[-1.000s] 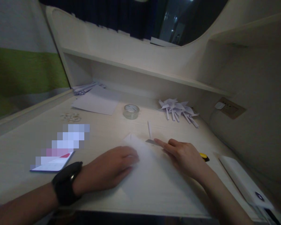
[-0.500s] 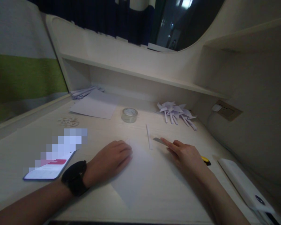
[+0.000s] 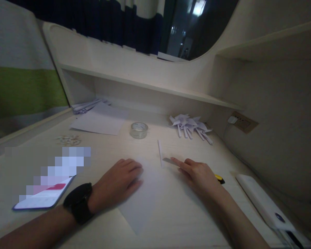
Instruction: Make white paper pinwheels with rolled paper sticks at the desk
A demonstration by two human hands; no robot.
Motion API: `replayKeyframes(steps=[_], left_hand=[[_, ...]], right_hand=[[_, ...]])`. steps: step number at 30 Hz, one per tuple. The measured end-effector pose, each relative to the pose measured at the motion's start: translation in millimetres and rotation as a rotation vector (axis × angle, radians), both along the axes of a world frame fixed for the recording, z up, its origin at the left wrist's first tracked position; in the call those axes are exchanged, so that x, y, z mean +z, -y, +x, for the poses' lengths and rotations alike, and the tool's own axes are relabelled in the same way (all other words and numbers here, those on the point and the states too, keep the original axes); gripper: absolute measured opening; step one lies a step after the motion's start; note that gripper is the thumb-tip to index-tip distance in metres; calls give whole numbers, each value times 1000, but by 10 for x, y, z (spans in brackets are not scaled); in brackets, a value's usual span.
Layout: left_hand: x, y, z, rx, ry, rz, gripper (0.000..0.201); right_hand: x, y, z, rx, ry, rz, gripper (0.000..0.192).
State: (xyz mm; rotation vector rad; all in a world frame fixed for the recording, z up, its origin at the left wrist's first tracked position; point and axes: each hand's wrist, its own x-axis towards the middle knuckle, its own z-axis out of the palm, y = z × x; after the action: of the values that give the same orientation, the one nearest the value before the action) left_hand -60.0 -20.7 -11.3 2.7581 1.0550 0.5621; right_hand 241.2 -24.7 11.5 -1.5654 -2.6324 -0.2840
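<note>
My left hand [image 3: 123, 178], with a black watch on its wrist, rests palm down on a white paper sheet [image 3: 142, 207]. Its fingers lie on the sheet's left part, thumb apart, covering some of the paper. In my right hand [image 3: 197, 173] is a utility knife with its grey blade [image 3: 171, 161] out and the index finger along it. The yellow and black handle end [image 3: 219, 179] shows behind the hand; the rest is hidden in the palm. The blade tip is beside the lower end of a narrow white paper strip [image 3: 160, 152], and I cannot tell whether they touch.
A clear tape roll [image 3: 139, 131] stands beyond the sheet. Several paper pinwheels [image 3: 186, 122] lie back right, a stack of paper [image 3: 98, 119] back left. Small pale bits [image 3: 68, 140] and a lit phone [image 3: 46, 193] are left; a white device [image 3: 261, 200] is right.
The knife blade has moved left, closer to the paper strip. My left thumb is now spread from the fingers. The whole view has shifted slightly.
</note>
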Motion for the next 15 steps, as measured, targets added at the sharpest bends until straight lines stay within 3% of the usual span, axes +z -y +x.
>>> replayKeyframes(steps=[10,15], left_hand=[[-8,50,-8,-174,108,14,28],[-37,41,-11,-120,78,35,35]], right_hand=[[22,32,-18,24,-25,-8,51],[18,24,-23,22,-33,-4,49]])
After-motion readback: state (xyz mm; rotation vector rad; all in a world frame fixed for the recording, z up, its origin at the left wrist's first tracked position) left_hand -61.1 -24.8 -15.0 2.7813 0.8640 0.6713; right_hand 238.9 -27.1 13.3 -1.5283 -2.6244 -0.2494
